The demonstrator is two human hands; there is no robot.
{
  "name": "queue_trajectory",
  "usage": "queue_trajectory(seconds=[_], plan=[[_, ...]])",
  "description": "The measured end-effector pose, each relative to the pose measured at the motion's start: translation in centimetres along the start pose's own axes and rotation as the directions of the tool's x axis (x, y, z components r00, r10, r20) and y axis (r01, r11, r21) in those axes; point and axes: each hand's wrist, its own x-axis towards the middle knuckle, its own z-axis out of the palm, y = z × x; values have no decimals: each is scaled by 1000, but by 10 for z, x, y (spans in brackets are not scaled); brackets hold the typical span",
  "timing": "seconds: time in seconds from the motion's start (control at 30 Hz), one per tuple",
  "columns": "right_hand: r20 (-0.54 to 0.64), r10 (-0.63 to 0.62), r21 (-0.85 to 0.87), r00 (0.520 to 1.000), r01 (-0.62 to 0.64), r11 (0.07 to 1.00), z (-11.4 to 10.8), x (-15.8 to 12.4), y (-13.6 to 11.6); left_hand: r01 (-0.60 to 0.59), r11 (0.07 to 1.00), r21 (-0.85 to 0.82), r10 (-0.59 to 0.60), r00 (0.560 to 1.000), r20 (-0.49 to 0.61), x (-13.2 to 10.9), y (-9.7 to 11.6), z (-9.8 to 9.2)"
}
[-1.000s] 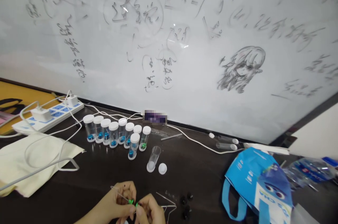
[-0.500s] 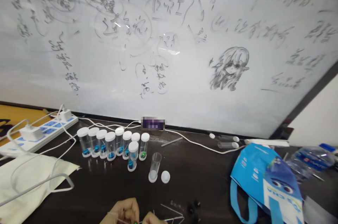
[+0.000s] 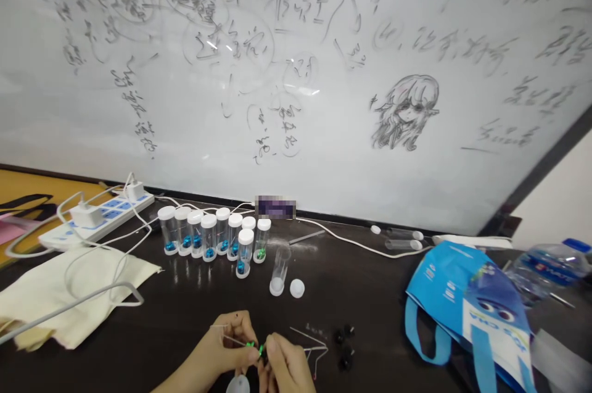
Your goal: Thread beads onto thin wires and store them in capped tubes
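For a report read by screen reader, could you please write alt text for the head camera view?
At the near edge of a dark table, a person's left hand and right hand pinch small green pieces on thin wires. Behind stand a row of white-capped vials, one open vial beside its loose cap, and a scribbled whiteboard.

Whiteboard (image 3: 324,152) w/ scribbles behind – power strip (image 3: 99,220) left, blue bag (image 3: 467,294) right, bottle (image 3: 550,266) beside.

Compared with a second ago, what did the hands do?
Nothing was picked up or dropped. The left hand and right hand still pinch the small green parts on thin wires; only the camera view shifted. The capped vials, open tube and loose cap stayed put.
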Motion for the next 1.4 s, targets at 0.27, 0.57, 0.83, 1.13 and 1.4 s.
queue_trajectory(seconds=[0.27,0.57,0.83,1.13,1.4], plan=[[-27,-118,58,993,120,991,2,12,16,-1,996,-92,-1,1000,-16,3,-2,-2],[92,-44,40,995,41,998,-1,14,21,-10,1000,-26,11,1000,27,0,0,-1],[55,-107,38,993,105,994,0,11,19,-12,1000,-9,13,1000,16,4,-7,-5],[82,-29,131,996,18,991,-2,8,12,2,999,-51,-2,1000,-13,-2,7,2],[133,-17,50,991,10,999,-2,8,2,-13,998,-55,11,999,-34,-3,8,2]])
